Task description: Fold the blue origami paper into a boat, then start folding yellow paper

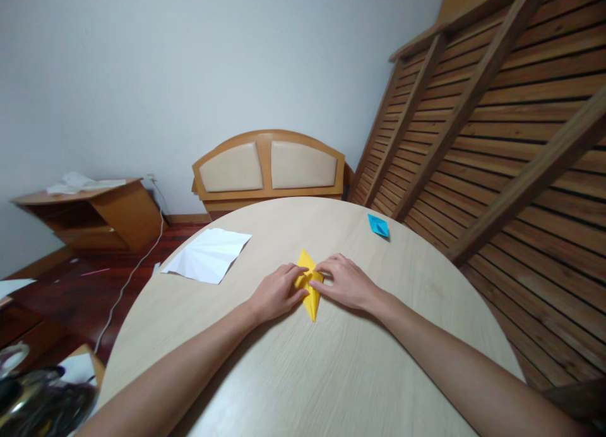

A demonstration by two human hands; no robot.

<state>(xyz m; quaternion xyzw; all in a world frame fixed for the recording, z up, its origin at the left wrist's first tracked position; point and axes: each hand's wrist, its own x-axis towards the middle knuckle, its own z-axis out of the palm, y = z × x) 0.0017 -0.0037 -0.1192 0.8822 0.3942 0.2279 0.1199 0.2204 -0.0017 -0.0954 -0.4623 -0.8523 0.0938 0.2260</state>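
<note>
Both bare forearms extended forward, hands meeting at centre.
Left hand (277, 293) lies palm down, fingers curled, fingertips pinched toward the right. Right hand (344, 282) mirrors it, palm down, fingertips pressed toward the left; the hands nearly touch.

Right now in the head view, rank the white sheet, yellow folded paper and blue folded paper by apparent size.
1. white sheet
2. yellow folded paper, partly hidden by both hands
3. blue folded paper, smallest, though it lies farther away
</note>
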